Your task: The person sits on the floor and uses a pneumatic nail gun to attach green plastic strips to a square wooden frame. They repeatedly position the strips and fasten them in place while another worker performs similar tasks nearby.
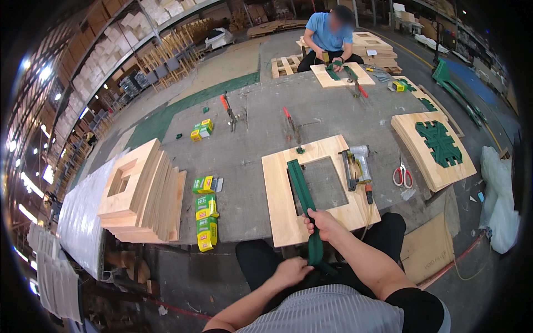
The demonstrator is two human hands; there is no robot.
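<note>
A length of dark green webbing (302,188) runs over a pale wooden panel (277,222) with a square cutout, along the opening's left side. My right hand (325,225) is closed on the webbing at the panel's near part. Below it, near my lap, my left hand (291,272) has its fingers closed at the hanging part of the same webbing. A nail gun (357,166) lies on the panel's right side, its hose running toward me. At the panel's far edge stands a red-handled clamp (288,119).
Stacked wooden panels (139,194) stand left, beside yellow-green boxes (206,213). Red-handled scissors (402,175) lie right, near panels topped with woven green webbing (438,144). Another clamp (227,111) is farther off. A co-worker (330,39) in blue works at the far end.
</note>
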